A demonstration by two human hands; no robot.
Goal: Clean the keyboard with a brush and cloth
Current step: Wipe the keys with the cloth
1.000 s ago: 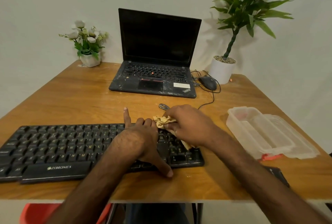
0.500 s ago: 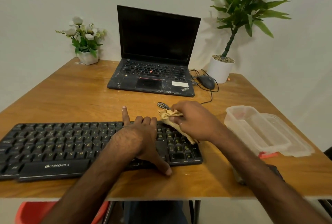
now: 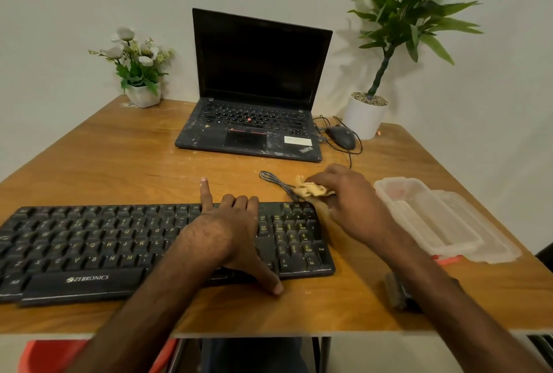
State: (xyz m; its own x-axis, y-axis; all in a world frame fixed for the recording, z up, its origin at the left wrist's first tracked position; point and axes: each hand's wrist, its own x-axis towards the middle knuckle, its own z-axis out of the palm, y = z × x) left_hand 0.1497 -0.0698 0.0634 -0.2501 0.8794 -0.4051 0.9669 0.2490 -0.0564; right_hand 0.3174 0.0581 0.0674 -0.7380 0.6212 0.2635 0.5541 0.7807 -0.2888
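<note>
the keyboard (image 3: 89, 247) is lying under the left hand (image 3: 230, 232), which is bracing it: forefinger pointing past the far edge, the other fingers curling over that edge, thumb reaching onto the table (image 3: 119, 163) at the near edge. just right of that hand, the cable (image 3: 278, 182) is looping off the far corner. the right hand (image 3: 350, 205) is bunching the cloth (image 3: 312, 189) in its fingers against that corner and the cable. the cloth could be snagging the cable and tugging it, or flicking grit toward the plastic container (image 3: 434, 223) just right of the right hand. something blurred is lying under the right forearm, and i cannot tell whether it is the brush.
</note>
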